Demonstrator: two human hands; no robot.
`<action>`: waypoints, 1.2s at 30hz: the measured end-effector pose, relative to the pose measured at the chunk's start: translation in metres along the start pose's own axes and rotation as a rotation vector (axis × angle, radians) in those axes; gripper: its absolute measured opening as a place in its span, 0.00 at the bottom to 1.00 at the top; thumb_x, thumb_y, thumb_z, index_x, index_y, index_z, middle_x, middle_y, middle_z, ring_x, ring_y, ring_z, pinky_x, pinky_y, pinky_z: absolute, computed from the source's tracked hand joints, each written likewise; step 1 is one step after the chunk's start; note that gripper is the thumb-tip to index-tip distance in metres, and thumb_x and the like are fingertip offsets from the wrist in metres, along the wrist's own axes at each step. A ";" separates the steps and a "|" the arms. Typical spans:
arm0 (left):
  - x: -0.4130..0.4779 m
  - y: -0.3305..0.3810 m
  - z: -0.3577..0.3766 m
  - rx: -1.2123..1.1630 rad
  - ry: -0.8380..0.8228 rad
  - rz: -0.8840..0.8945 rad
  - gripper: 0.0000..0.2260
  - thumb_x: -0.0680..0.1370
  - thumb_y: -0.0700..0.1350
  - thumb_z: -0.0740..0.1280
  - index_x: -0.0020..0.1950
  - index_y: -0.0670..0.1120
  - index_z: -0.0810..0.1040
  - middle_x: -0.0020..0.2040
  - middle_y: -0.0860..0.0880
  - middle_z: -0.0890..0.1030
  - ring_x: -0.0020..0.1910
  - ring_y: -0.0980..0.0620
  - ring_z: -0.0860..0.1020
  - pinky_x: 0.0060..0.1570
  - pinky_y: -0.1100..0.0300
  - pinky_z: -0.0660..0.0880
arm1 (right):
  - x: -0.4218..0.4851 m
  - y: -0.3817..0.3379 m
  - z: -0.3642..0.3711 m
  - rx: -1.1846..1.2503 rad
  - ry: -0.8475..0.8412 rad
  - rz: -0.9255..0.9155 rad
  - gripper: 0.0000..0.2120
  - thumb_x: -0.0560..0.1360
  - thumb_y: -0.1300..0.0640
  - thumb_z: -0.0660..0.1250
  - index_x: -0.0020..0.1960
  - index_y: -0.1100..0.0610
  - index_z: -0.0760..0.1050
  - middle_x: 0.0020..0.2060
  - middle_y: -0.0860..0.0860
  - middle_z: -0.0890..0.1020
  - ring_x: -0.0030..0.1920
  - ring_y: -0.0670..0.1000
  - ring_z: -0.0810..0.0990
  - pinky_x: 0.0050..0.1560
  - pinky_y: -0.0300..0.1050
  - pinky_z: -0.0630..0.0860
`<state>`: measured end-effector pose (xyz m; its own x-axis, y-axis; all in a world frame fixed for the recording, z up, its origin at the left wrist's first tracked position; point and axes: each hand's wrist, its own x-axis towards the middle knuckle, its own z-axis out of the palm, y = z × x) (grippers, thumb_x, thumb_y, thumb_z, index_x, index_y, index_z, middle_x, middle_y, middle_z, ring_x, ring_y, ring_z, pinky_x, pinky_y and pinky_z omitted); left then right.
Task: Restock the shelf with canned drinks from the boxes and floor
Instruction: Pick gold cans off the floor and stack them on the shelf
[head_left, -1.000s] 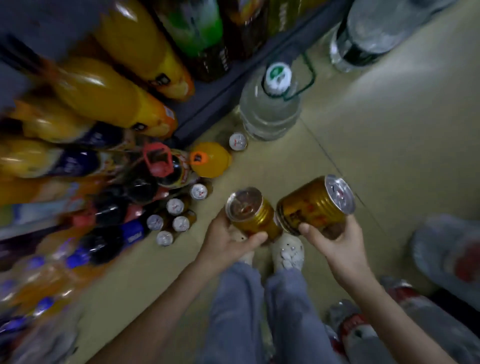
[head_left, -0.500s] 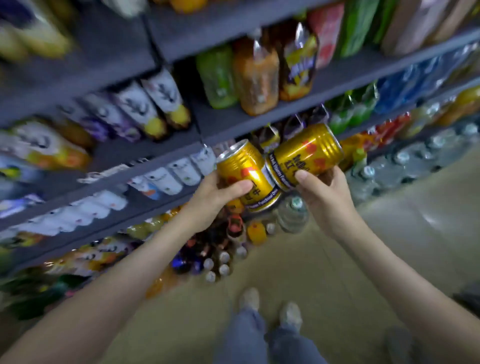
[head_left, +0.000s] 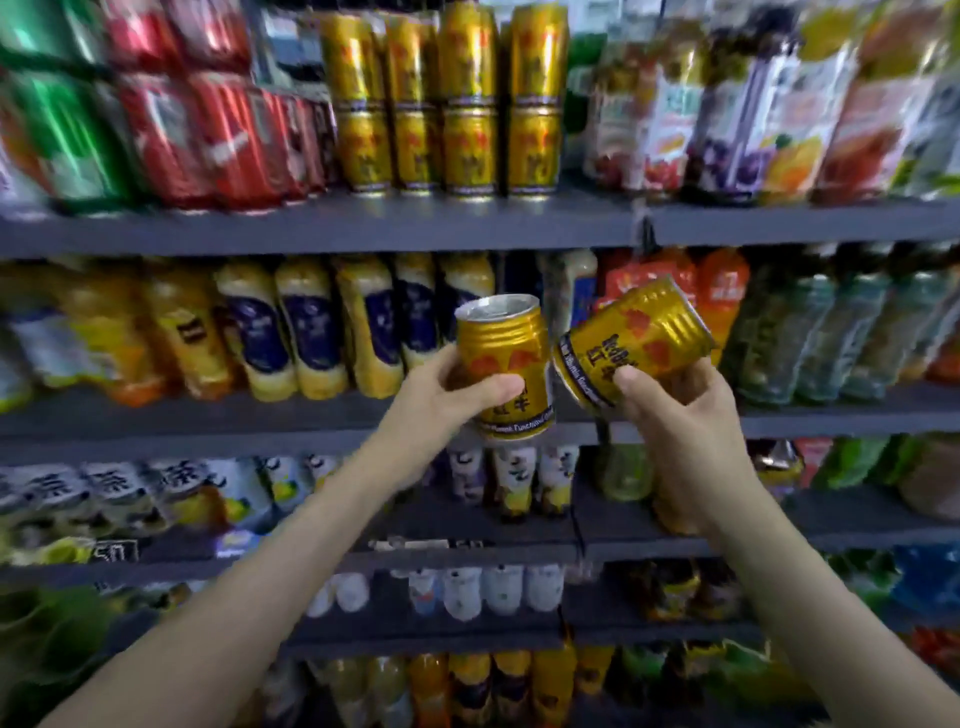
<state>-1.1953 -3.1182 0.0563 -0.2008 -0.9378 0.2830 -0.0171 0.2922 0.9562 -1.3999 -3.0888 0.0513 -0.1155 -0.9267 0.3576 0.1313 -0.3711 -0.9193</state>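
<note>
Here, a person's left hand grips an upright gold can while the right hand clasps a tilted gold can just beside it, both held in front of the juice-bottle shelf. Above, stacked gold cans stand two high on the upper shelf, beside red cans.

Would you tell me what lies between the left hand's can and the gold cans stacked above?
Head view: the grey shelf edge and yellow bottle tops.
</note>
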 end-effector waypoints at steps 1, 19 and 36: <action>0.009 0.013 -0.017 0.019 0.013 0.039 0.15 0.65 0.49 0.72 0.51 0.53 0.77 0.45 0.59 0.83 0.44 0.64 0.81 0.43 0.70 0.75 | 0.013 -0.008 0.018 -0.011 0.006 -0.040 0.26 0.64 0.54 0.77 0.59 0.56 0.73 0.43 0.43 0.84 0.46 0.44 0.83 0.43 0.34 0.76; 0.130 0.078 -0.181 0.286 0.243 0.165 0.23 0.66 0.57 0.76 0.58 0.53 0.78 0.54 0.55 0.82 0.53 0.56 0.79 0.58 0.53 0.76 | 0.209 -0.042 0.167 -0.480 -0.178 -0.102 0.27 0.64 0.48 0.78 0.59 0.48 0.71 0.52 0.46 0.82 0.52 0.47 0.81 0.60 0.50 0.76; 0.161 0.071 -0.189 0.396 0.179 0.133 0.21 0.67 0.57 0.74 0.58 0.56 0.77 0.51 0.58 0.83 0.50 0.61 0.81 0.56 0.59 0.76 | 0.263 -0.040 0.166 -1.559 -0.168 -0.991 0.35 0.67 0.53 0.76 0.70 0.56 0.67 0.63 0.52 0.75 0.69 0.55 0.66 0.70 0.57 0.43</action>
<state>-1.0438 -3.2838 0.1836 -0.0546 -0.8948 0.4432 -0.3832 0.4286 0.8182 -1.2719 -3.3276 0.2092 0.5250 -0.4633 0.7139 -0.8392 -0.4213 0.3438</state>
